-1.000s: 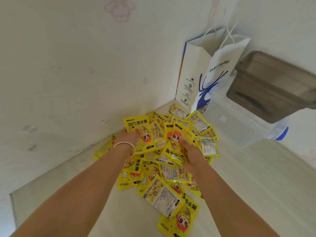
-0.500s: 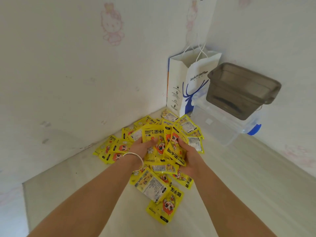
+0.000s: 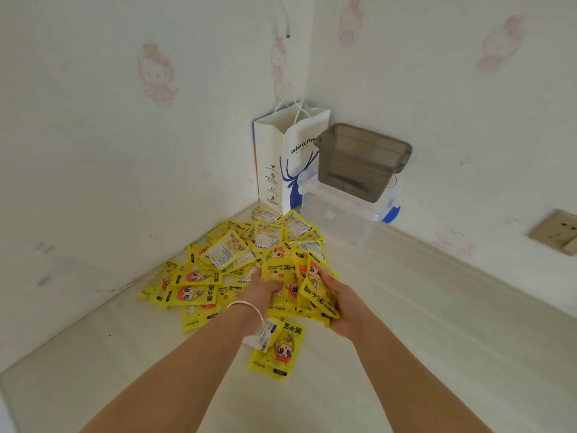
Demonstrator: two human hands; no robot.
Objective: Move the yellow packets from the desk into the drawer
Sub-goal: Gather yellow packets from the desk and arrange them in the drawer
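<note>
Fingers (image 3: 274,284) of the left hand (image 3: 262,292) curl into the near side of a bundle of glossy yellow foil packets printed with an orange-haired cartoon face (image 3: 292,282), while the right hand (image 3: 342,304) cups the same bundle from the other side, thumb over the top packet. Both hands thus grip one shared clutch held between them, its packets standing on edge and leaning away from the person. A silver bangle (image 3: 249,310) rings the left wrist.

Beyond and to the left of the hands, the remaining loose yellow packets (image 3: 218,260) lie flat and overlapping on the pale wooden table (image 3: 437,339), spreading back to the corner where the two walls meet. A few more (image 3: 278,348) lie just under the left wrist, nearest the person. Neither hand is clearly closer to the heap; the left sits beside its bulk.

At the corner stand a white paper carrier bag with a blue deer print (image 3: 290,164) and a smoky grey plastic tub (image 3: 362,160) stacked on a clear plastic lidded box (image 3: 340,217), both well behind the pile. Open table runs to the right and toward the person, so pulling the bundle back looks unobstructed. No drawer shows; it is probably below the near edge.
</note>
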